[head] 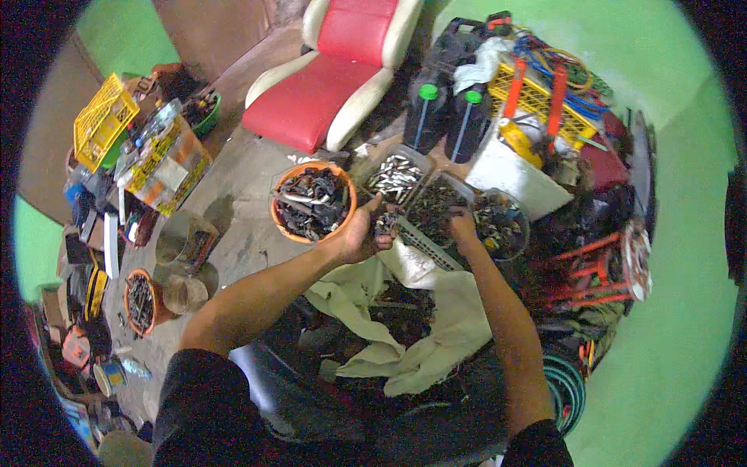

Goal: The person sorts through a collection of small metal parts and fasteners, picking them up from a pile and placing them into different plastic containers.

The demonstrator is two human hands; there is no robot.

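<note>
My left hand is cupped around a handful of small mixed pieces, too small to name. It is between an orange bucket of dark scraps and a clear tub of white and silvery cylindrical pieces. My right hand reaches down over the right side of a clear tub of small dark pieces; its fingertips are hard to make out. To its right stands a round clear container of mixed small parts. Below both hands, a pale woven sack gapes around dark debris.
A red and white car seat stands ahead, beside dark jugs with green caps. Rightward are a yellow crate and a white board. A taped carton and a small orange pot are on the left.
</note>
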